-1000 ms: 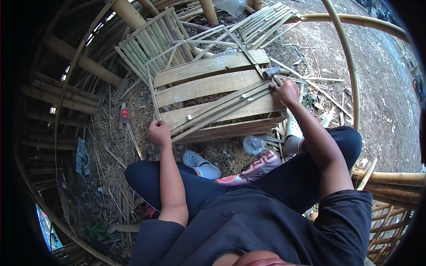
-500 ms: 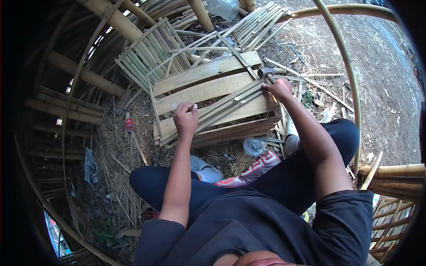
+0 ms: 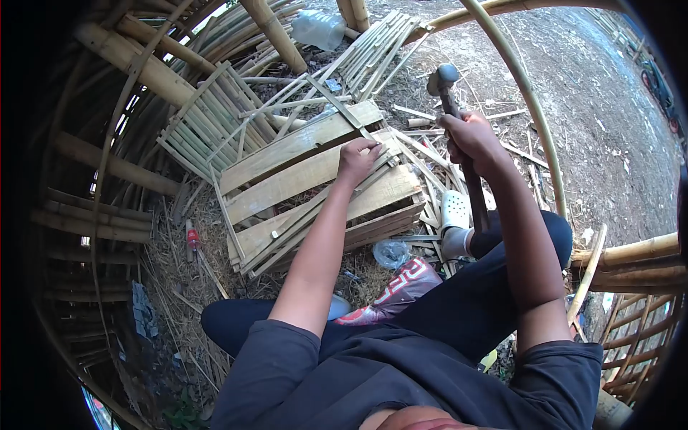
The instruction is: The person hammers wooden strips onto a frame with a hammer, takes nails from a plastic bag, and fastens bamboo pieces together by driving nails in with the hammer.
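Note:
My right hand (image 3: 474,142) is closed round the handle of a hammer (image 3: 443,77), held up to the right of a wooden crate (image 3: 287,162) with its dark metal head at the top. On the crate's right end, my left hand (image 3: 355,163) is closed in a pinch, fingertips close to the ends of several thin bamboo strips (image 3: 322,203). What sits between those fingertips is too small to make out. The strips lie slantwise across the crate's boards. Another bamboo strip (image 3: 337,102) crosses the crate's far corner.
Slatted bamboo panels (image 3: 204,118) lean beyond the crate, with more slats (image 3: 373,54) behind. A clear plastic jug (image 3: 317,30) lies at the back. A red-capped bottle (image 3: 192,239) is on the left, and a printed bag (image 3: 395,290) lies between my legs. A curved bamboo pole (image 3: 527,86) arches at right.
The hammer has risen from the crate's right end and now stands upright in my right hand. My left hand has moved right along the strips to their far end. The view has shifted slightly.

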A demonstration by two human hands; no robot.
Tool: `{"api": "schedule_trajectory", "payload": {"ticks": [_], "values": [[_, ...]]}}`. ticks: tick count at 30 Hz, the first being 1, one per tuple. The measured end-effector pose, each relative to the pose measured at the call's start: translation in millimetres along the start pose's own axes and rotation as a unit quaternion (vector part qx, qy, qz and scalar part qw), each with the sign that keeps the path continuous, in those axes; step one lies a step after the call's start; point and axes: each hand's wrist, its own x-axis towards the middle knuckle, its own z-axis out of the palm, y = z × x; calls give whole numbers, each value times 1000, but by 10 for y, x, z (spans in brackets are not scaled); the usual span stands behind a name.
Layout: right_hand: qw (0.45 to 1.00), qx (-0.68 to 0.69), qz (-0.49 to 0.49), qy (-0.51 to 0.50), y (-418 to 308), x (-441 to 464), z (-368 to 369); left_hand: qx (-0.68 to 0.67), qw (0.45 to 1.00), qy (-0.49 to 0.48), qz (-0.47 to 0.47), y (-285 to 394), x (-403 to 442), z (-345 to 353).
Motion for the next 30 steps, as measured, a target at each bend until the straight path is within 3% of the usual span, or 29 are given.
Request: {"api": "schedule_trajectory", "payload": {"ticks": [3,6,11,14,17,20,26,30], "values": [[1000,2,3,17,-303,-356,-297,43,997,-61,29,-27,55,38],[997,-59,43,34,-408,-402,-506,47,996,-72,-27,3,52,3],[989,-79,121,-16,-66,33,-442,-32,998,-33,-52,-78,29,17],[981,-117,146,-49,115,250,-314,-103,987,-19,-119,-134,19,34],[976,-155,138,-73,189,354,-256,-59,990,-24,-129,-97,26,35],[965,-224,112,-78,159,363,-187,-52,977,-65,-196,64,64,-25],[949,-278,96,-113,278,513,-138,-66,987,-21,-146,-65,35,28],[948,-287,93,-104,446,593,-112,-94,978,-51,-180,-60,43,1]]}}
